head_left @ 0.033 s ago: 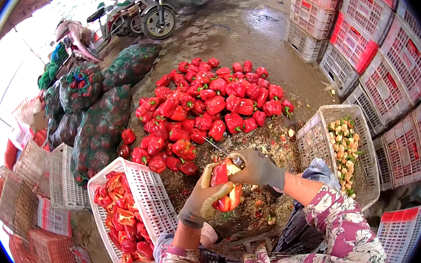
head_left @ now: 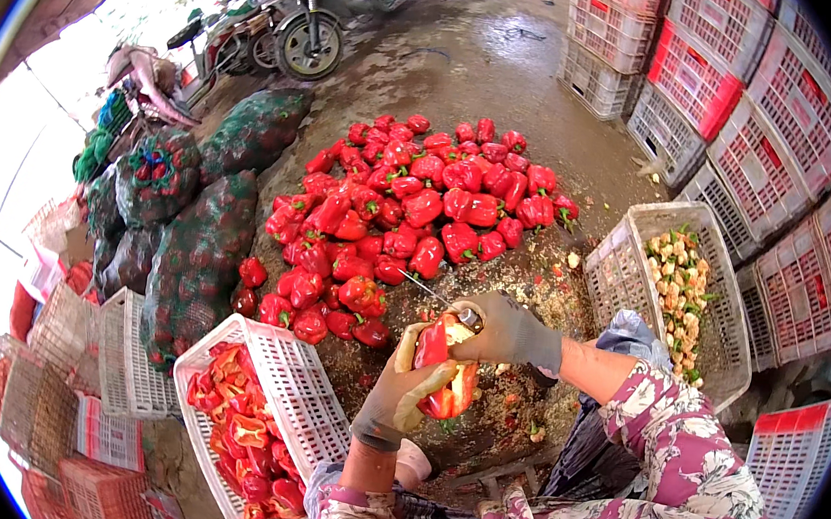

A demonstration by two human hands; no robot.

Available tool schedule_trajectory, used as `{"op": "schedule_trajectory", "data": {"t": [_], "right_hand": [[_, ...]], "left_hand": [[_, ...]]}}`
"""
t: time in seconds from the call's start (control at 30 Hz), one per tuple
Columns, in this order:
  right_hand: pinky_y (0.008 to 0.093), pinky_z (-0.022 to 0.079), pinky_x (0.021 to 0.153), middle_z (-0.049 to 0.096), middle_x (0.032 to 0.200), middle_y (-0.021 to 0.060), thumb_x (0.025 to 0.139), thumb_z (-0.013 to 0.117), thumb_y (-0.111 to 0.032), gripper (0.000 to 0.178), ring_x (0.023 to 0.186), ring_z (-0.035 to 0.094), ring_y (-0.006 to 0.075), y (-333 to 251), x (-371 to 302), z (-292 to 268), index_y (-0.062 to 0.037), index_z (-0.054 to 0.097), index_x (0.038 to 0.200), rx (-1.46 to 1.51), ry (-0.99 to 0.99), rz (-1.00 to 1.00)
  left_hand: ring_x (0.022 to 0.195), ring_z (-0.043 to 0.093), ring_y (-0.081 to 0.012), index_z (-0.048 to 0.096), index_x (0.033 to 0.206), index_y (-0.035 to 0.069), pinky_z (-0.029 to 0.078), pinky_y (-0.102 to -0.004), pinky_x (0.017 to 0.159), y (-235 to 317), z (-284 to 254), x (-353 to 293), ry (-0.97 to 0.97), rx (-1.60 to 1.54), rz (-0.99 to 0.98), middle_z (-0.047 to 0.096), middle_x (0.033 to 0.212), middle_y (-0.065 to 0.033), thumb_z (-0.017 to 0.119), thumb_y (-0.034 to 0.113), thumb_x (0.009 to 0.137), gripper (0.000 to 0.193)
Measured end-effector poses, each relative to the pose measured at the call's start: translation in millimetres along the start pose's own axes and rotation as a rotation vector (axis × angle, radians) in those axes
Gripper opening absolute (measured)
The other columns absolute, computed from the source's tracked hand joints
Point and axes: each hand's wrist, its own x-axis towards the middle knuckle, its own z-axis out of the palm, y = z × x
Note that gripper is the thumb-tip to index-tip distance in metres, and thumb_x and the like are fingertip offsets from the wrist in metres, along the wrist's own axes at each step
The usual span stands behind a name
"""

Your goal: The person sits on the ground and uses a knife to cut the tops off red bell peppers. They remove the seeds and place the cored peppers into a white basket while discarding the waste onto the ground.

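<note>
In front of me, my left hand [head_left: 396, 393], in a pale glove with a grey cuff, grips a red bell pepper [head_left: 433, 347] that is cut open. Its pale inside and orange-red flesh show between my hands. My right hand [head_left: 513, 332], also gloved, is closed round the handle of a thin-bladed knife [head_left: 471, 318]. The blade points up and left, away from the pepper. My right fingertips are close to the pepper; whether they touch it is hard to see. Beyond my hands lies a large heap of whole red bell peppers [head_left: 420, 206].
At left, a white crate [head_left: 296, 378] holds cut red pepper pieces. The pale crate [head_left: 617, 267] at right contains pepper cores with green stems. Filled mesh sacks [head_left: 199, 265] lie far left, near a parked motorcycle [head_left: 308, 44]. Stacked crates [head_left: 693, 76] stand far right. Seeds litter the floor.
</note>
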Motion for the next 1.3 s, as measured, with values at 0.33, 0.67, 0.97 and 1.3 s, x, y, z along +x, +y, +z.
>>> {"op": "schedule_trajectory", "data": {"t": [0.33,0.67,0.97,1.3], "right_hand": [[0.0387,0.051,0.089,0.070,0.100,0.0134,0.082,0.068,-0.044,0.040,0.101,0.068,0.0302,19,-6,27,-0.0108,0.065,0.105,-0.303,0.206,-0.009],[0.0299,0.053,0.066,0.070,0.087,0.0091,0.080,0.081,-0.021,0.043,0.076,0.065,0.0136,40,-72,-101,-0.0023,0.062,0.114,-0.081,0.718,-0.004],[0.0400,0.053,0.072,0.068,0.090,0.0174,0.085,0.074,-0.026,0.034,0.084,0.068,0.0290,-33,-55,-32,-0.0027,0.066,0.110,-0.351,0.428,-0.269],[0.0407,0.050,0.067,0.064,0.084,0.0162,0.077,0.068,-0.004,0.023,0.076,0.064,0.0343,-1,-6,40,-0.0030,0.061,0.099,-0.363,0.261,-0.334]], "left_hand": [[0.102,0.064,-0.0202,0.044,0.130,0.005,0.057,-0.0371,0.084,-35,13,21,0.219,-0.148,0.067,0.059,0.118,-0.0097,0.062,0.001,0.093,0.042],[0.108,0.065,-0.0308,0.049,0.129,0.009,0.058,-0.0526,0.086,-21,8,-6,-0.028,-0.383,0.046,0.062,0.120,-0.0132,0.056,0.034,0.101,0.038],[0.109,0.064,-0.0290,0.049,0.132,0.008,0.055,-0.0467,0.091,-26,-2,-6,-0.124,-0.540,0.043,0.062,0.124,-0.0143,0.046,0.056,0.100,0.058],[0.092,0.056,-0.0105,0.051,0.125,0.008,0.052,-0.0300,0.074,-57,-9,13,0.278,-0.096,0.019,0.059,0.106,-0.0052,0.055,0.042,0.101,0.041]]}}
